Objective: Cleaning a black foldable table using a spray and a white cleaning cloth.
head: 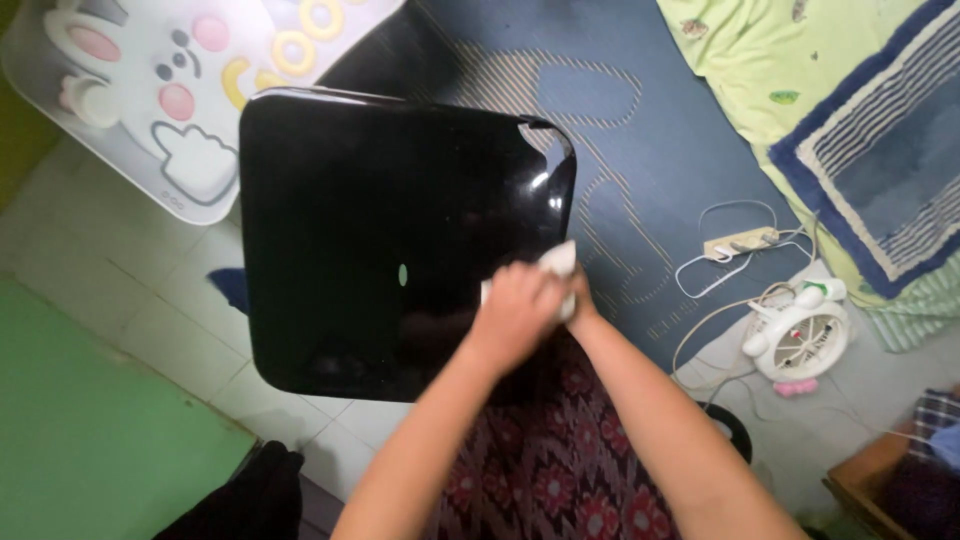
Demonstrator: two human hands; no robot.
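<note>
Both hands meet at the right edge of the black shiny table (380, 240), a bit below its near right corner. The left hand (515, 315) lies on top, fingers curled shut over a small white cloth (558, 262). The right hand (578, 305) is tucked under and behind it, so I cannot tell for sure if its fingers are closed on the cloth too; it looks like they pinch the cloth's right side. The cloth sticks up and away from the knuckles, toward the table's far right corner, and a little bit of it peeks out on the left side of the hand. Its long way runs from the hands toward that corner. The left hand is the one nearer to the middle of the table.

On the floor to the right are a white little fan (798, 335) and a power strip (740, 242) with white wires. A rabbit tray (160, 100) lies past the table's far left corner
</note>
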